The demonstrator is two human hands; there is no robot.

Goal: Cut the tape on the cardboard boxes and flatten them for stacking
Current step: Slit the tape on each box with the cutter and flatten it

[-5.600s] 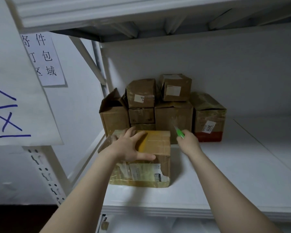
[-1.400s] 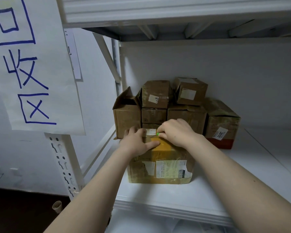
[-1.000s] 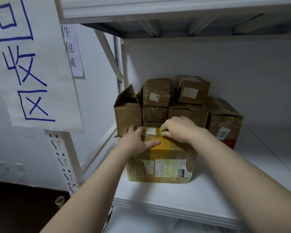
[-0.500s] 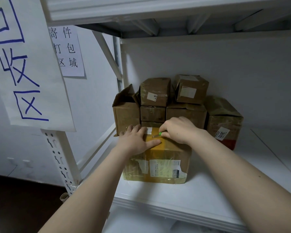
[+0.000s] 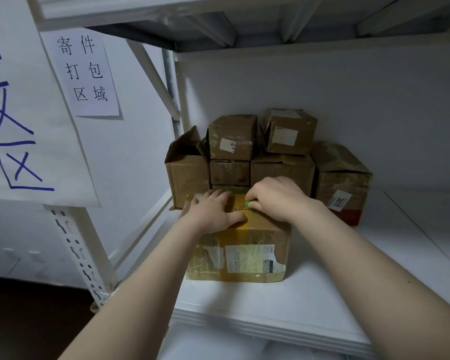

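A taped cardboard box [image 5: 238, 253] with torn labels on its front stands on the white shelf [image 5: 309, 305]. My left hand [image 5: 213, 211] lies flat on the left part of its top, fingers spread and thumb pointing right. My right hand [image 5: 276, 197] grips a small green-handled cutter [image 5: 244, 205]. Its blade tip touches the yellow tape along the middle of the box top, just beside my left thumb. Most of the cutter is hidden inside my fist.
Several more brown cardboard boxes [image 5: 283, 167] are piled behind against the shelf's back wall, the left one [image 5: 186, 172] with open flaps. A perforated white upright [image 5: 81, 253] stands at left, with paper signs [image 5: 85, 74] on the wall. Bare shelf stretches to the right.
Over the last second the cutter blade has crept a little toward me along the tape. My left hand has stayed pressed on the box top. The view has shifted slightly.
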